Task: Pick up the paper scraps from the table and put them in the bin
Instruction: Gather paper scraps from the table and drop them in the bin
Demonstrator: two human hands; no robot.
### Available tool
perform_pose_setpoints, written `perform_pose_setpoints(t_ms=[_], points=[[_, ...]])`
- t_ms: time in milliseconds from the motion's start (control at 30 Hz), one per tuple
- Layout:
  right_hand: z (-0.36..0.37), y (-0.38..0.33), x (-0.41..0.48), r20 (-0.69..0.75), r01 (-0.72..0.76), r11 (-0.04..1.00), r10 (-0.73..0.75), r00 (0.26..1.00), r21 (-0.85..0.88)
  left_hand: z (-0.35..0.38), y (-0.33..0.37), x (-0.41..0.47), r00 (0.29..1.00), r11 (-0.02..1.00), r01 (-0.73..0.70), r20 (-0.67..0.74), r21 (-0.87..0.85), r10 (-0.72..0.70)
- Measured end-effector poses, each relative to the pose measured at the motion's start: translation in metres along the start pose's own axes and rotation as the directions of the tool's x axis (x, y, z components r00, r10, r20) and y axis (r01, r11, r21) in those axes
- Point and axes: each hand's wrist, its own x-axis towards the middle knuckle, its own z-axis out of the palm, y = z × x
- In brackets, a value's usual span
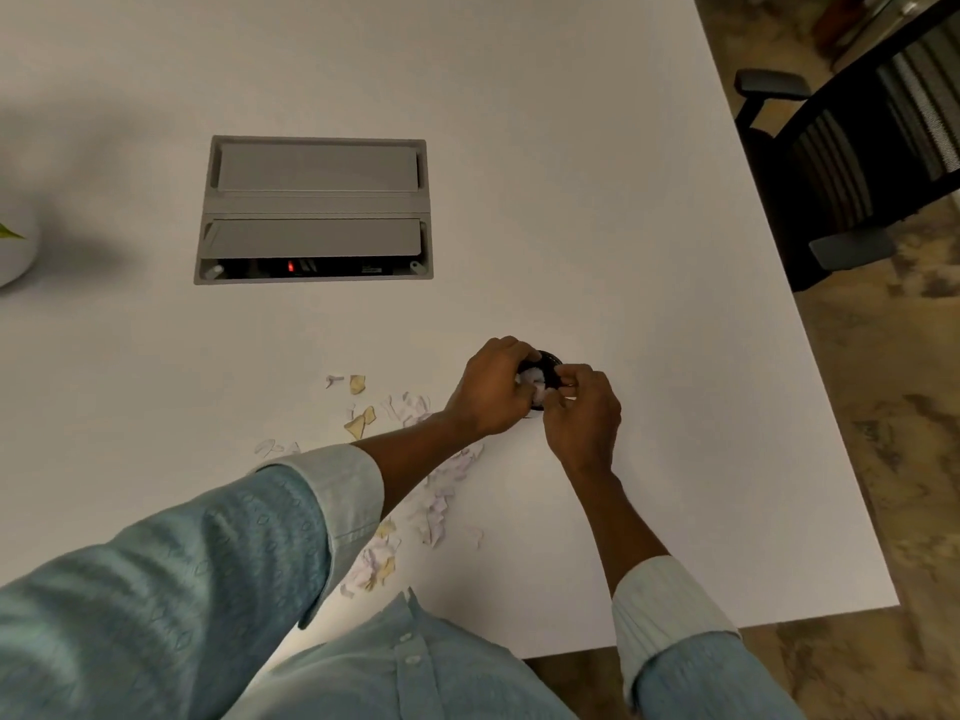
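A small black round bin (548,362) stands on the white table (571,200), holding white paper scraps (535,380). My left hand (493,389) curls around the bin's left side, fingers over the rim. My right hand (582,413) is at the bin's right rim, fingertips pinched over the opening; whether a scrap sits between them is hidden. Several white, pale purple and yellow scraps (410,407) lie scattered on the table left of the bin and run down under my left forearm toward more scraps (374,563).
A grey cable hatch (314,207) is set into the table behind the scraps. A white pot with a green leaf (13,241) sits at the far left. A black office chair (857,163) stands beyond the table's right edge.
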Motion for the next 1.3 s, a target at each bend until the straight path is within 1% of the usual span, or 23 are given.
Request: perform_pose_setpoints(t_ms=[100, 200, 267, 333, 433, 500, 567, 633, 733, 800, 867, 967, 1167, 1300], points=[[0.001, -0.001, -0.012, -0.048, 0.052, 0.998, -0.049, 0.998, 0.047, -0.005, -0.014, -0.014, 0.998, 1.000, 0.010, -0.067, 0.011, -0.009], [0.008, 0.002, -0.032, -0.042, 0.078, 0.993, -0.074, 0.996, 0.088, -0.013, -0.040, -0.036, 0.994, 0.993, 0.083, -0.084, 0.085, -0.075], [0.017, 0.006, -0.048, 0.023, 0.079, 0.990, -0.083, 0.996, 0.119, -0.018, -0.062, -0.053, 0.991, 0.974, 0.130, -0.040, 0.185, -0.125], [0.028, 0.010, -0.062, 0.120, 0.074, 0.991, -0.087, 0.989, 0.111, -0.023, -0.083, -0.070, 0.983, 0.940, 0.170, 0.015, 0.296, -0.182], [0.043, 0.018, -0.075, 0.284, 0.076, 0.997, -0.079, 0.956, 0.020, -0.027, -0.108, -0.093, 0.963, 0.875, 0.188, 0.090, 0.446, -0.253], [0.050, 0.023, -0.079, 0.385, 0.109, 0.992, -0.075, 0.920, -0.068, -0.026, -0.118, -0.104, 0.945, 0.839, 0.165, 0.159, 0.518, -0.284], [0.057, 0.027, -0.079, 0.474, 0.158, 0.975, -0.065, 0.878, -0.159, -0.023, -0.126, -0.111, 0.922, 0.813, 0.132, 0.231, 0.567, -0.311], [0.063, 0.028, -0.076, 0.540, 0.203, 0.953, -0.051, 0.840, -0.227, -0.017, -0.130, -0.113, 0.906, 0.811, 0.102, 0.283, 0.577, -0.315], [0.071, 0.028, -0.073, 0.619, 0.302, 0.914, -0.074, 0.782, -0.272, -0.011, -0.129, -0.114, 0.902, 0.810, 0.043, 0.326, 0.584, -0.283], [0.077, 0.028, -0.073, 0.653, 0.388, 0.876, -0.117, 0.748, -0.287, -0.009, -0.126, -0.114, 0.912, 0.800, -0.013, 0.336, 0.599, -0.236], [0.083, 0.026, -0.073, 0.668, 0.449, 0.848, -0.163, 0.726, -0.282, -0.008, -0.123, -0.116, 0.926, 0.815, -0.047, 0.331, 0.578, -0.181], [0.090, 0.021, -0.073, 0.662, 0.454, 0.850, -0.182, 0.727, -0.265, -0.006, -0.117, -0.118, 0.946, 0.849, -0.062, 0.302, 0.524, -0.118], [0.097, 0.020, -0.078, 0.612, 0.481, 0.824, -0.220, 0.759, -0.300, -0.003, -0.113, -0.126, 0.971, 0.873, -0.097, 0.238, 0.479, -0.023], [0.092, 0.023, -0.083, 0.533, 0.455, 0.850, -0.264, 0.804, -0.266, -0.003, -0.114, -0.129, 0.981, 0.895, -0.082, 0.193, 0.438, -0.005]])
